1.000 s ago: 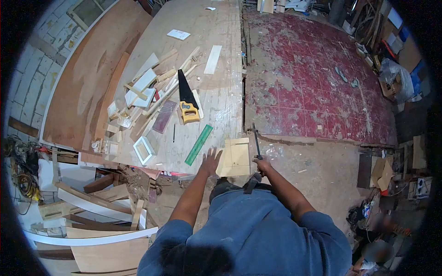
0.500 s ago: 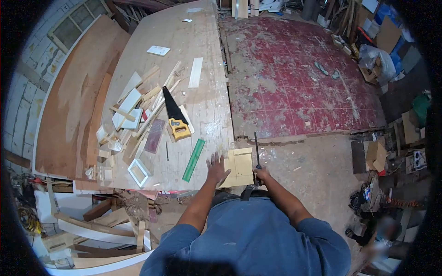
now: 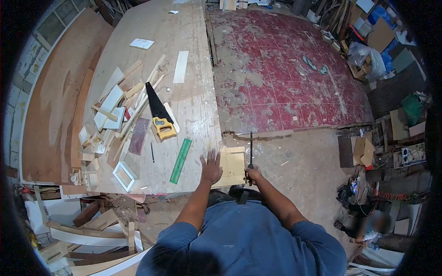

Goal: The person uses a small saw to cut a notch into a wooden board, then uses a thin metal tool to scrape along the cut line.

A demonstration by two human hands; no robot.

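Note:
My left hand (image 3: 212, 168) lies flat with fingers spread, on the bench's front corner at the left edge of a pale yellow wooden panel (image 3: 235, 164). The panel has lines across its face and juts past the bench's right side. At the panel's right edge, my right hand (image 3: 252, 174) is closed round the dark handle of a long, thin-bladed tool (image 3: 251, 148). Its narrow dark blade points away from me; I cannot tell whether it is a saw seen edge-on or a file. A green ruler (image 3: 181, 161) lies left of my left hand.
On the workbench (image 3: 195, 110) lie a yellow-handled handsaw (image 3: 160, 112), a thin dark pencil-like stick (image 3: 153, 152), a small white frame (image 3: 125, 176) and a heap of wood offcuts (image 3: 110, 112). Red tiled floor (image 3: 281, 83) stretches beyond. Another person (image 3: 368, 225) is low at the right.
The whole view has shifted, so the bench and its things appear further left. My left hand's thumb now lies closer to its fingers. My right hand keeps hold of the thin-bladed tool.

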